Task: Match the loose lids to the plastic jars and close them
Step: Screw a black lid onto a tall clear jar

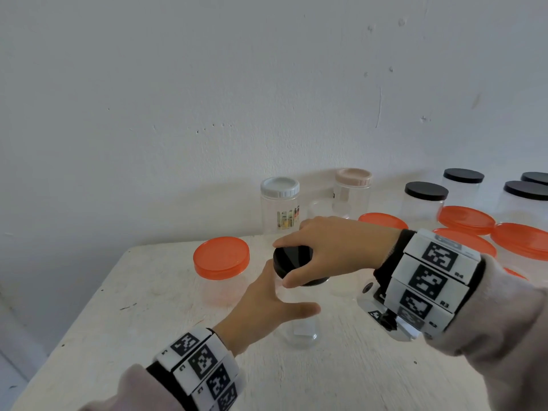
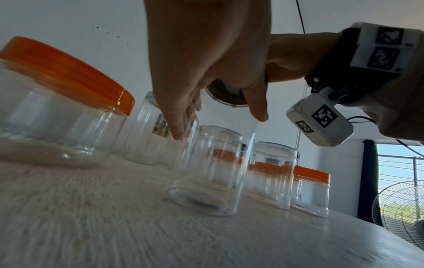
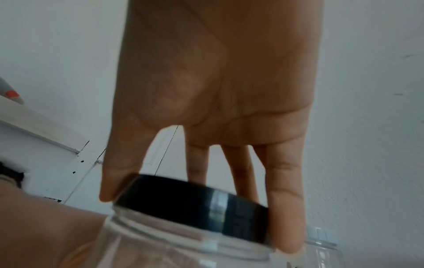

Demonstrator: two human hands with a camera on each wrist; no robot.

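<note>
A clear plastic jar (image 1: 301, 330) stands on the white table (image 1: 148, 307) near its middle. My left hand (image 1: 284, 295) holds it below the neck, thumb on the near side and fingers on the far side. In the left wrist view the jar (image 2: 206, 172) stands upright between the thumb and fingers of that hand (image 2: 220, 125). My right hand (image 1: 286, 262) grips a black lid (image 1: 296, 258) from above, by its rim. In the right wrist view the lid (image 3: 190, 197) sits slightly tilted on the jar's threaded mouth (image 3: 174, 228).
A wide jar with an orange lid (image 1: 221, 256) stands just left of my hands. Behind are a white-lidded jar (image 1: 280, 203), a pink-lidded jar (image 1: 353, 188) and an open jar (image 2: 270, 172). Black-lidded jars (image 1: 425, 200) and orange-lidded jars (image 1: 465, 219) crowd the right. The table edge runs along the left.
</note>
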